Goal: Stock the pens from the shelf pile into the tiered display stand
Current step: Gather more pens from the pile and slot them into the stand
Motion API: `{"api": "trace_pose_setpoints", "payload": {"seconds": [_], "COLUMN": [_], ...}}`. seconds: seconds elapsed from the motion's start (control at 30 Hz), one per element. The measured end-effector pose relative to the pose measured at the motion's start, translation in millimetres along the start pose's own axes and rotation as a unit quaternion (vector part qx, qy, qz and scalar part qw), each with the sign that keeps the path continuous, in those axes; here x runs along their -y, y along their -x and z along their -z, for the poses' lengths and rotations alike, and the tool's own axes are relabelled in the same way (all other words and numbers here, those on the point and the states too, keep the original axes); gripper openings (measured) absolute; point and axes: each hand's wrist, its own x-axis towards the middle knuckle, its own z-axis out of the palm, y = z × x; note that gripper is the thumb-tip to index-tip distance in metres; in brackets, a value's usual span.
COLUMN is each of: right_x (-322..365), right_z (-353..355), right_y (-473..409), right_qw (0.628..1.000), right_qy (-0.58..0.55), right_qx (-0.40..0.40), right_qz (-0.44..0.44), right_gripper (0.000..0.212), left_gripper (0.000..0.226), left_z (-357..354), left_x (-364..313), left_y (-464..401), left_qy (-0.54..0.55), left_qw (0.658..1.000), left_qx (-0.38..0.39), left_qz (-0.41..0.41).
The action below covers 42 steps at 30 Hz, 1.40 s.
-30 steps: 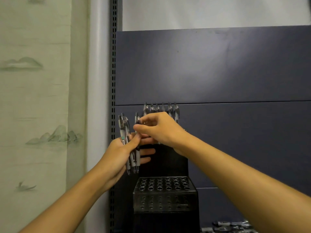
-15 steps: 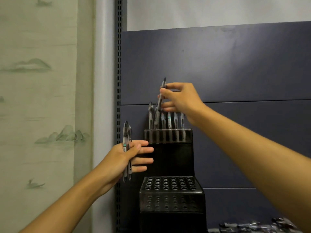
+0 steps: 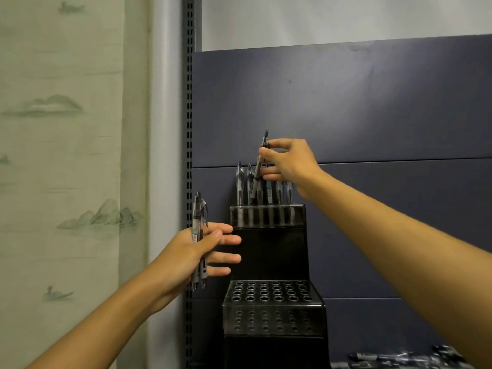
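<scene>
Since a second ago the right hand [image 3: 288, 163] has risen from the left hand [image 3: 191, 251], pinching one pen [image 3: 259, 169] over the display stand [image 3: 267, 217]'s top tier just below it; left grips spare pens [image 3: 198, 235]. Next: seat the tip in an empty hole.

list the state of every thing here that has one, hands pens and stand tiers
right hand: pinching one pen, tilted, tip at the top tier
left hand: clutching a small bundle of pens, fingers partly spread
top tier: partly stocked, a row of pens standing upright
lower tier: holes empty
pile of pens: lying loose on the shelf, bottom right
</scene>
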Motion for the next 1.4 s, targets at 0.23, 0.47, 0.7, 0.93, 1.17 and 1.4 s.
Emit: {"api": "trace_pose_setpoints", "payload": {"seconds": [0.23, 0.47, 0.7, 0.93, 1.17, 1.4], "right_x": [0.5, -3.6, -14.3, -14.9, -19.8, -15.1], "right_z": [-3.8, -11.9, -13.3, -18.8, -14.5, -8.6], "right_y": [1.5, 6.0, 6.3, 4.5, -6.1, 13.2], "right_qw": [0.998, 0.993, 0.985, 0.966, 0.945, 0.960], "right_qy": [0.053, 0.097, 0.154, 0.239, 0.314, 0.252], "right_qx": [0.016, 0.049, 0.056, 0.061, 0.076, 0.058], "right_qz": [0.024, 0.037, 0.051, 0.081, 0.050, 0.112], "right_gripper": [0.031, 0.035, 0.019, 0.019, 0.024, 0.028], "left_gripper": [0.022, 0.021, 0.020, 0.021, 0.021, 0.030], "left_z": [2.1, 3.9, 3.4, 3.0, 4.1, 7.6], "left_x": [3.1, 5.8, 8.6, 9.6, 10.8, 12.2], "left_y": [-0.3, -0.6, -1.9, -1.9, -0.7, 0.6], "left_qy": [0.006, 0.028, 0.044, 0.046, 0.034, 0.059], "left_qw": [1.000, 1.000, 0.999, 0.999, 0.999, 0.998], "left_qx": [-0.011, -0.011, -0.012, -0.003, 0.004, 0.013], "left_qz": [0.008, 0.007, 0.011, 0.010, 0.007, 0.001]}}
